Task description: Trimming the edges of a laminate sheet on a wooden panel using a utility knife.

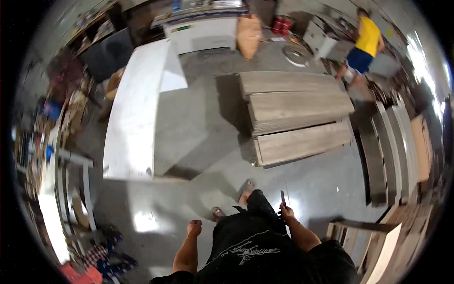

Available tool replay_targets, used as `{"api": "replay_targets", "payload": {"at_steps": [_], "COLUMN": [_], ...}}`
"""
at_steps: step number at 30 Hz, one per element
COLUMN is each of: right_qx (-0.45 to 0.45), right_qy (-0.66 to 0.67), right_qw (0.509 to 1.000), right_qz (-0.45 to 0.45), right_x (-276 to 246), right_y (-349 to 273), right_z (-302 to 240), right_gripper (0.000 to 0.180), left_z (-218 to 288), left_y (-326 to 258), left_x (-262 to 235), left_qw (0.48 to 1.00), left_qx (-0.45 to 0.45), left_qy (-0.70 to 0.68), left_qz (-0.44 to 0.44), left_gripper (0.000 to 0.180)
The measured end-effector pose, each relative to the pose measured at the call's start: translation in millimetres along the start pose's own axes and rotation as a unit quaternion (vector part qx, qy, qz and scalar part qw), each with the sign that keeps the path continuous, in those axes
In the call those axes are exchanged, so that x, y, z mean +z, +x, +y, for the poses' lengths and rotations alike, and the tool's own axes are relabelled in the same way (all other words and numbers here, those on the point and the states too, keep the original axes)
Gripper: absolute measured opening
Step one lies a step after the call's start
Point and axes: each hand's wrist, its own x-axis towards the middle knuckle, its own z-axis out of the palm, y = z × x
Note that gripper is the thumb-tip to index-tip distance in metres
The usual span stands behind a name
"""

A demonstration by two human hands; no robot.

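Observation:
My right hand (pixel 286 212) is closed around a thin, flat, dark strip-like tool (pixel 283 196), which points up and away from me. Its exact kind is too small to make out. My left hand (pixel 194 228) hangs at my left side with curled fingers, and nothing shows sticking out of it. Ahead and to the right lies a stack of grey-brown wooden boards (pixel 298 106), with a narrower board pile (pixel 305 142) along its near side. Neither hand touches the boards. A long white-topped table (pixel 135 104) stands ahead to the left.
A person in a yellow top (pixel 368 38) bends over machinery at the far right. Upright panels (pixel 395 146) lean along the right, with a wooden frame (pixel 369 232) close by my right side. A tan sack (pixel 248 35) stands at the back. Clothes (pixel 101 258) lie at lower left.

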Motion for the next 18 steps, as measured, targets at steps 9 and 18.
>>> {"api": "replay_targets", "payload": {"at_steps": [9,18], "right_qx": [0.046,-0.082], "right_qy": [0.005,0.164], "right_qw": [0.993,0.960], "right_qz": [0.105,0.212], "right_x": [-41.7,-68.9], "right_y": [82.1,166.1], "right_z": [-58.7,-229.4], "right_gripper": [0.040,0.031], "left_z": [271.1,607.9], "left_y": [127.9,200.7], "left_x": [66.9,214.5], "left_qw": [0.995,0.951], "left_qx": [0.096,0.241], "left_qy": [0.035,0.172], "left_qz": [0.002,-0.090], "left_gripper": [0.042,0.042]}}
